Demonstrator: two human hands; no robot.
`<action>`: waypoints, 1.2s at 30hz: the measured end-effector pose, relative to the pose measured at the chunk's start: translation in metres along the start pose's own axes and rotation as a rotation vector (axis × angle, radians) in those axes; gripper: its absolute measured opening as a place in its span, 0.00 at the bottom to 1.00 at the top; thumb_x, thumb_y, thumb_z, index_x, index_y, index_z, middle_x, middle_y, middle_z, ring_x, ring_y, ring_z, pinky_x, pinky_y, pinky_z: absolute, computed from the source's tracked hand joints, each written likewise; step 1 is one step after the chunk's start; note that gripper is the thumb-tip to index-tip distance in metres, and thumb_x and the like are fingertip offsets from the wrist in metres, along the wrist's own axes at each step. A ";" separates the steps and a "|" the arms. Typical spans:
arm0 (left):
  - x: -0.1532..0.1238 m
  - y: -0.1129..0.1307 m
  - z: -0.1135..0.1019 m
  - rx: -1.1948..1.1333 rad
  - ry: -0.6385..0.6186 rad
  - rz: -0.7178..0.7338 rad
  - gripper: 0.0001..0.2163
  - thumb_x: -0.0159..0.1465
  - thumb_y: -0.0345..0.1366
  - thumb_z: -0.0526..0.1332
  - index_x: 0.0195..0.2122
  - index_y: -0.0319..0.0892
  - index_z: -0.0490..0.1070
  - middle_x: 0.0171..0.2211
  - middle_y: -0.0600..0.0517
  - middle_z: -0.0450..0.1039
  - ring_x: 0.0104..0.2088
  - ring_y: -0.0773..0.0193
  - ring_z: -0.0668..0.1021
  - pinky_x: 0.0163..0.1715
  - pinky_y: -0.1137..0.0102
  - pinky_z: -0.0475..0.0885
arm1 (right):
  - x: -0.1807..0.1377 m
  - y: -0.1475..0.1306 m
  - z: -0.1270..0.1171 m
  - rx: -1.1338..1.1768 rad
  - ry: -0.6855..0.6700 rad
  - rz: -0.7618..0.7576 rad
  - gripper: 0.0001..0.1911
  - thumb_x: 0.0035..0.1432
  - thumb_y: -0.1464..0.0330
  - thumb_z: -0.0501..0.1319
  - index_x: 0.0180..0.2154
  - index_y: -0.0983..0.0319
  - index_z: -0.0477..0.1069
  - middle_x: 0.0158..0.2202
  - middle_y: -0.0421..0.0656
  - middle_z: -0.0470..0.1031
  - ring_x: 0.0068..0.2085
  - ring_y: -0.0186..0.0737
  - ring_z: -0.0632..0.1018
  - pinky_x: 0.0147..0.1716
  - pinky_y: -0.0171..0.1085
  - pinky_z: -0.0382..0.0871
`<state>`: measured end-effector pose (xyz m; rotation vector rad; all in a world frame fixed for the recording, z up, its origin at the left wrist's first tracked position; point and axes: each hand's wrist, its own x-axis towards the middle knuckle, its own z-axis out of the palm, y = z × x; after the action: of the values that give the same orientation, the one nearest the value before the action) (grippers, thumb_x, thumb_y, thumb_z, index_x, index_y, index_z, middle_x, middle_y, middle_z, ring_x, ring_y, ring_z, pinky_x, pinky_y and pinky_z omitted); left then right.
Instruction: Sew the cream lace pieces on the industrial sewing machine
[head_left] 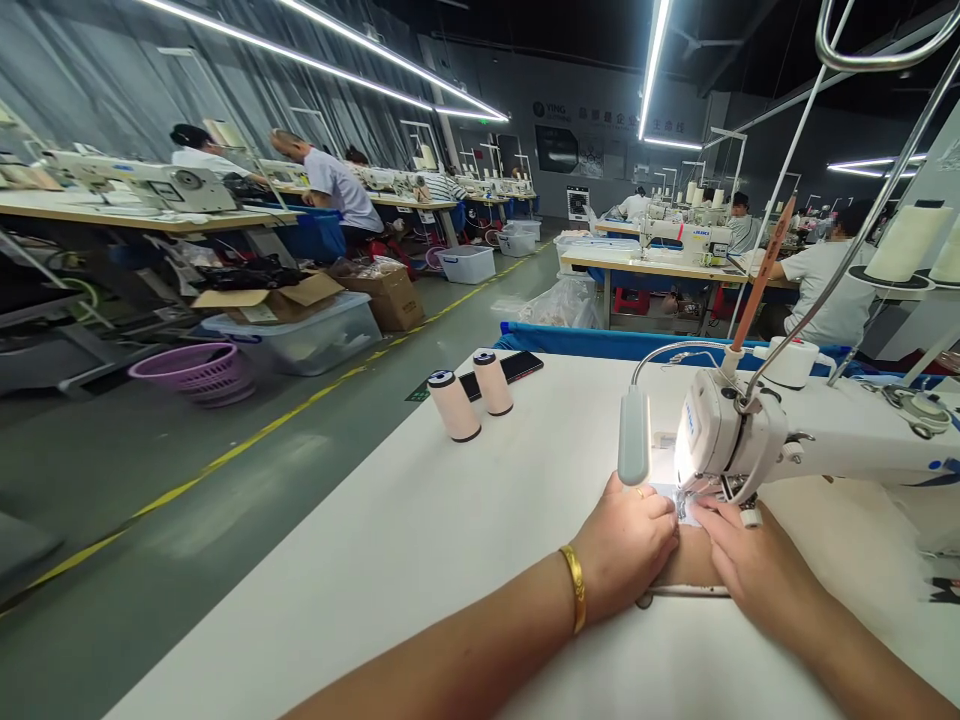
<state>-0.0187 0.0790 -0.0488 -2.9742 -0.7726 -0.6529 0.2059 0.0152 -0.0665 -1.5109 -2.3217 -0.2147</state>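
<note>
At the white sewing machine (731, 430), my left hand (630, 535) is closed, its curled fingers on a small piece of pale fabric (688, 512) just left of the needle area. From the other side, my right hand (757, 550) presses its fingertips together on the same fabric, close to the presser foot (681, 503). Between my hands a tan patch (690, 560) shows; whether it is cloth or part of the machine bed I cannot tell. My fingers hide much of the fabric. A lit lamp (634, 435) on a bent neck shines down beside the needle.
Two thread spools (454, 408) stand on the white table (480, 560), with a dark phone (517, 368) behind them. A brown stick-like thing (763, 275) rises above the machine head. Thread cones (907, 245) stand at the right. Beyond the aisle, people sit at other machines.
</note>
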 end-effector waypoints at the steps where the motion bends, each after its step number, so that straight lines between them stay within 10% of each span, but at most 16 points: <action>1: 0.001 0.000 -0.001 -0.002 -0.024 -0.017 0.10 0.71 0.30 0.55 0.37 0.41 0.76 0.37 0.49 0.80 0.38 0.56 0.77 0.48 0.55 0.66 | 0.001 -0.001 -0.001 0.002 0.017 0.003 0.30 0.60 0.79 0.53 0.60 0.57 0.74 0.56 0.51 0.80 0.45 0.51 0.82 0.40 0.45 0.79; 6: 0.000 0.003 -0.013 -0.047 -0.108 -0.150 0.06 0.71 0.35 0.60 0.46 0.42 0.75 0.52 0.46 0.78 0.49 0.52 0.79 0.51 0.57 0.69 | 0.002 -0.005 -0.007 0.020 0.092 -0.020 0.26 0.64 0.78 0.51 0.58 0.58 0.76 0.53 0.51 0.82 0.45 0.50 0.82 0.41 0.45 0.80; 12: -0.006 0.008 -0.016 0.046 -0.204 -0.291 0.27 0.71 0.49 0.63 0.65 0.38 0.67 0.59 0.35 0.75 0.60 0.40 0.75 0.58 0.50 0.69 | 0.000 -0.008 -0.004 0.121 0.104 -0.097 0.21 0.69 0.78 0.48 0.52 0.60 0.76 0.48 0.50 0.82 0.42 0.48 0.83 0.37 0.43 0.80; 20: -0.013 0.010 -0.066 -0.058 -0.359 -0.329 0.14 0.71 0.43 0.60 0.31 0.44 0.76 0.29 0.48 0.78 0.33 0.52 0.80 0.36 0.62 0.70 | 0.002 -0.034 -0.005 0.258 0.133 -0.417 0.25 0.68 0.79 0.53 0.64 0.63 0.66 0.58 0.55 0.78 0.56 0.51 0.79 0.53 0.49 0.79; 26: -0.016 -0.052 -0.074 -0.274 -0.150 -0.775 0.10 0.57 0.42 0.69 0.32 0.43 0.72 0.42 0.41 0.76 0.49 0.41 0.77 0.46 0.56 0.70 | -0.001 -0.035 -0.007 0.273 0.122 -0.501 0.22 0.68 0.79 0.54 0.61 0.64 0.69 0.54 0.55 0.81 0.53 0.52 0.81 0.53 0.52 0.79; 36: -0.022 -0.067 -0.060 -0.965 -0.142 -0.769 0.16 0.65 0.52 0.62 0.35 0.45 0.65 0.34 0.48 0.82 0.40 0.54 0.84 0.39 0.65 0.74 | 0.003 -0.033 -0.005 0.254 0.189 -0.547 0.23 0.68 0.78 0.53 0.62 0.66 0.69 0.51 0.56 0.82 0.51 0.50 0.83 0.49 0.48 0.81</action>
<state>-0.0909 0.1218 -0.0097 -3.4442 -2.2140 -1.0765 0.1763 0.0024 -0.0587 -0.6862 -2.4430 -0.1806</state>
